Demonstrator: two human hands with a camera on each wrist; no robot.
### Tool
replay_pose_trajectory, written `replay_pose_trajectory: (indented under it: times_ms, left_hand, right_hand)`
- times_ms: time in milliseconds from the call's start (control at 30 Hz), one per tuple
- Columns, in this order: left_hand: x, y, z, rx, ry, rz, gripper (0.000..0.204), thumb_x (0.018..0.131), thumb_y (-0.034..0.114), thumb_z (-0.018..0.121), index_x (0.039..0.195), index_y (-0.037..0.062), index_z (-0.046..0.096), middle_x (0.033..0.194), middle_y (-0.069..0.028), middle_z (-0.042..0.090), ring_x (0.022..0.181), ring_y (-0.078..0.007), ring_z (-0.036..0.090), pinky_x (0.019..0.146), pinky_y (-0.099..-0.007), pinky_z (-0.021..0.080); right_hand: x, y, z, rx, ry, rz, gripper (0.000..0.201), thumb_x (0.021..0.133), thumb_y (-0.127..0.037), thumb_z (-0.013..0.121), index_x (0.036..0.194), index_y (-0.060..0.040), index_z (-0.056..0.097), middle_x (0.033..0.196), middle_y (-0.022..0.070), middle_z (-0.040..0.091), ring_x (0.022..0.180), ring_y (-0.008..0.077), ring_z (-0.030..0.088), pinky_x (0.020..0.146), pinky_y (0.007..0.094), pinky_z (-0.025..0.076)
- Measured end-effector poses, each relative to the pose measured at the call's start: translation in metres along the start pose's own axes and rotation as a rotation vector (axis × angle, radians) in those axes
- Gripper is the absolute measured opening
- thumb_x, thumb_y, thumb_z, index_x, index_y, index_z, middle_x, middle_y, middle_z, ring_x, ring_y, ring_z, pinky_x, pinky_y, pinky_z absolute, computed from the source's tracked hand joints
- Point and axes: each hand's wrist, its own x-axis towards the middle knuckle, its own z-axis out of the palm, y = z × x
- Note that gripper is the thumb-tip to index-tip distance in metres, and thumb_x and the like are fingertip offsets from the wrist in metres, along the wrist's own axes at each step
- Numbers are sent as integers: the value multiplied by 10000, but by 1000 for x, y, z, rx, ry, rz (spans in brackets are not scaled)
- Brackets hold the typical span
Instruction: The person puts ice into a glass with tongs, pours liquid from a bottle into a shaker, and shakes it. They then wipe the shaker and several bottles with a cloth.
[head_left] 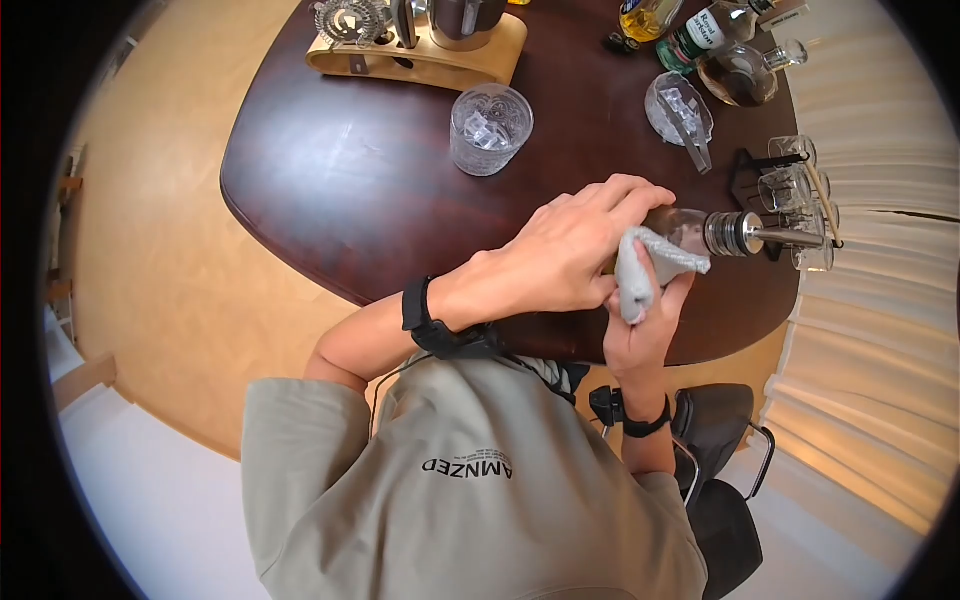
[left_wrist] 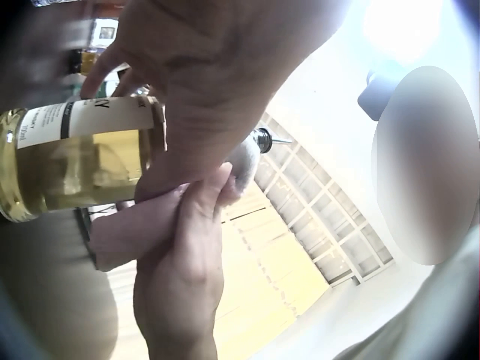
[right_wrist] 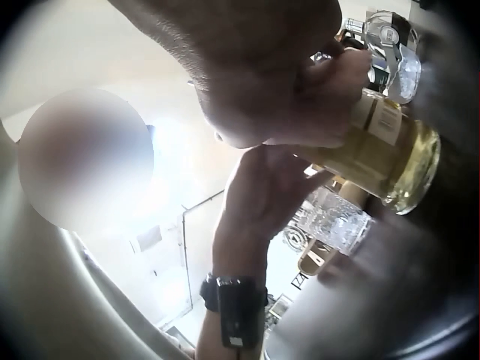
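Observation:
My left hand [head_left: 575,245] grips a clear glass bottle [left_wrist: 94,169] of pale yellow liquid with a white label. The bottle is tilted, and its neck, fitted with a metal pour spout [head_left: 785,237], points to the right in the head view. My right hand [head_left: 645,325] holds a folded grey cloth [head_left: 655,265] against the bottle near its shoulder, just beside my left thumb. In the right wrist view the bottle's thick base [right_wrist: 416,169] sticks out past both hands. Most of the bottle's middle is hidden by hands and cloth.
A cut-glass tumbler [head_left: 490,130] with ice stands on the dark table [head_left: 330,180]. Behind it, a wooden stand [head_left: 420,60] carries bar tools. To the right are an ice bowl [head_left: 660,118] with tongs [head_left: 690,140], several bottles [head_left: 700,40] and a rack of small glasses [head_left: 790,190].

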Motion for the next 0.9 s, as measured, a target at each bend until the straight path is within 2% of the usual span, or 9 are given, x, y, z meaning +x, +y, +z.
replay_pose_trajectory:
  times_ms: [67,133,233,533,600,733,767,800,900]
  left_hand:
    - [1,-1,-1,3,-15,1,811,770,73,810,1495,121,448,1459,-140,509,1240,-406,589,969,-515,529]
    - [1,0,-4,12,-33,4,817,765,102,823,1493,115,452,1464,-134,510,1254,-406,584,976,-517,528]
    - [0,-2,0,-1,-11,-11,819,750,110,831,1483,108,467,1457,-123,525,1259,-401,586,968,-505,536]
    - [0,0,-1,16,8,53,822,747,45,811,1489,106,462,1444,-142,521,1205,-400,604,894,-481,553]
    - [0,2,-2,12,-26,-19,827,746,29,801,1494,107,457,1448,-143,517,1202,-400,605,882,-468,556]
    - [0,2,-3,-10,-7,24,834,748,23,796,1501,103,445,1450,-152,513,1226,-406,594,912,-466,556]
    - [1,2,-3,11,1,45,846,751,22,797,1512,104,436,1459,-154,509,1261,-407,576,958,-471,540]
    - [1,2,-3,10,7,50,846,751,22,797,1512,104,436,1459,-154,509,1261,-407,576,958,-471,540]
    - [1,1,-2,2,-13,25,841,765,24,798,1518,102,432,1477,-153,503,1288,-409,564,995,-478,528]
  right_hand:
    - [-1,-8,-2,217,17,214,510,876,-30,677,1381,-87,708,1602,362,322,1382,493,494,1098,455,462]
    - [12,-11,-9,278,91,124,537,847,-23,708,1383,-68,703,1597,352,319,1368,487,500,1098,452,459]
    - [33,-20,-10,-22,57,-45,587,826,-24,709,1411,-75,688,1536,334,369,1358,479,502,1100,460,450]
    - [1,16,-13,126,13,97,554,882,-65,645,1436,-65,662,1581,372,373,1356,517,527,1089,490,481]
    - [35,2,-16,61,242,-156,558,898,-87,646,1457,-71,646,1569,391,394,1347,515,533,1089,492,480]
    - [23,10,-12,41,86,-121,533,898,-118,655,1429,-80,675,1557,385,407,1351,511,533,1119,500,455]
    - [12,7,-6,195,-6,143,526,873,-109,658,1397,-92,704,1498,353,473,1342,511,536,1126,503,448]
    - [11,11,-4,92,58,-76,530,844,-94,669,1371,-105,724,1426,318,536,1322,509,543,1109,506,458]
    - [12,13,-20,41,6,-40,534,831,-99,695,1365,-109,726,1436,309,543,1339,505,532,1096,509,460]
